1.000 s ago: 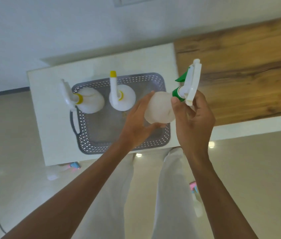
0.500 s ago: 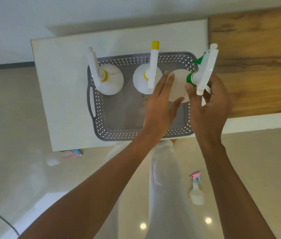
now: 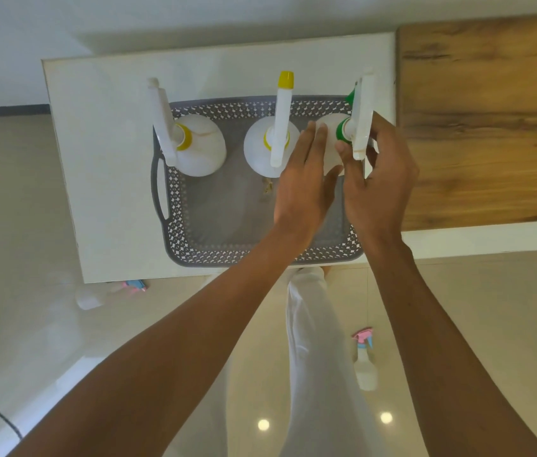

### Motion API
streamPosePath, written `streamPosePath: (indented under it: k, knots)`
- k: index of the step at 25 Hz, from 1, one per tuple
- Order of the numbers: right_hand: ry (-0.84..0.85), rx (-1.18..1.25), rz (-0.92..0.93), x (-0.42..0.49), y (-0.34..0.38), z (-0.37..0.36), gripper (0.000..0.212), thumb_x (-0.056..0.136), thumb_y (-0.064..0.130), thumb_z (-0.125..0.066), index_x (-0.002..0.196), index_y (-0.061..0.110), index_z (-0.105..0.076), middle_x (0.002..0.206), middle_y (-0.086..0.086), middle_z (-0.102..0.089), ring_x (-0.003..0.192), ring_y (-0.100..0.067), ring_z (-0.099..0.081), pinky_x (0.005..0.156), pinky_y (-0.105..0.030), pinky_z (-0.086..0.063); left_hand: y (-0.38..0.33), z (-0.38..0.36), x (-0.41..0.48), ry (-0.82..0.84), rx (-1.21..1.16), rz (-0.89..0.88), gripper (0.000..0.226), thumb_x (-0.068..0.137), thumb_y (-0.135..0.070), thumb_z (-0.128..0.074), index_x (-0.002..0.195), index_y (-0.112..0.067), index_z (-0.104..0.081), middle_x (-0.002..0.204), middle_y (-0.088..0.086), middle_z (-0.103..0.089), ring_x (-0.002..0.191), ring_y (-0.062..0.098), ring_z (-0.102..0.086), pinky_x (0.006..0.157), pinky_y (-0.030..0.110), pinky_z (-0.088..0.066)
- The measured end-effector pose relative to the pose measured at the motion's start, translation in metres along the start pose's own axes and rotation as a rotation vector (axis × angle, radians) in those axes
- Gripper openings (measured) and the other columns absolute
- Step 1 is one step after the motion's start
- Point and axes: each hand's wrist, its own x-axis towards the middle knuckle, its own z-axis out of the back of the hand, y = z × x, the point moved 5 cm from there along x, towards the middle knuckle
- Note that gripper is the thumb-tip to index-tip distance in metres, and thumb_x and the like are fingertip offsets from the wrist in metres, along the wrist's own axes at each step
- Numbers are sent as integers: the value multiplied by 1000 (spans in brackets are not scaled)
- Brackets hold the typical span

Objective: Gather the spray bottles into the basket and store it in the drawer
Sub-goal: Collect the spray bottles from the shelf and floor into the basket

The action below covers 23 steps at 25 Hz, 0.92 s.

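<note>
Green-collared spray bottle (image 3: 334,133) stands in the grey basket (image 3: 194,255) on the white worktop (image 3: 102,159), right hand (image 3: 381,179) grip pinching its neck, left hand (image 3: 306,179) spread flat against it; next: release, gather remaining bottles.

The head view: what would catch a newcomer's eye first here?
Three white spray bottles stand in a row at the far side of a grey basket on a white table. Both hands, left and right, are at the green bottle on the right. Two more bottles lie on the floor.
</note>
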Motion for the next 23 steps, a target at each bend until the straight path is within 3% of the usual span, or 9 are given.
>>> streamPosePath:
  k: [8,11,15,21,23]
  knots:
    - [18,10,41,-3,-10,-4,37,93,10,-70,128,1,-60,120,4,-60,112,-7,-61,95,-36,-58,6,-7,-2,22,53,33,58,96,-14,-61,148,-5,-38,158,9,-34,148,21,-29,110,37,-41]
    - [16,-2,36,-6,-14,-4,38,92,7,-70,128,1,-60,121,5,-58,112,3,-56,97,-35,-58,6,-9,-1,26,63,48,59,95,-15,-63,147,-5,-39,157,8,-36,147,21,-32,109,38,-43]
    - [24,2,12,-6,-16,-4,41,90,10,-73,128,0,-60,120,7,-57,114,-4,-56,98,-33,-57,8,-12,0,38,84,53,58,96,-16,-61,148,-7,-38,159,6,-34,147,20,-31,105,43,-48]
    - [48,11,-37,-9,-13,-2,44,91,10,-73,130,-1,-58,127,-13,-65,119,-11,-58,99,-37,-56,6,-10,-2,56,78,41,60,97,-16,-59,150,-5,-34,160,8,-30,149,21,-27,110,43,-45]
    - [57,38,-97,-12,-15,1,49,90,12,-74,134,0,-56,134,-12,-63,126,-15,-58,102,-37,-55,4,-4,-6,58,55,20,62,97,-16,-58,151,-4,-30,161,9,-27,150,22,-24,112,42,-42]
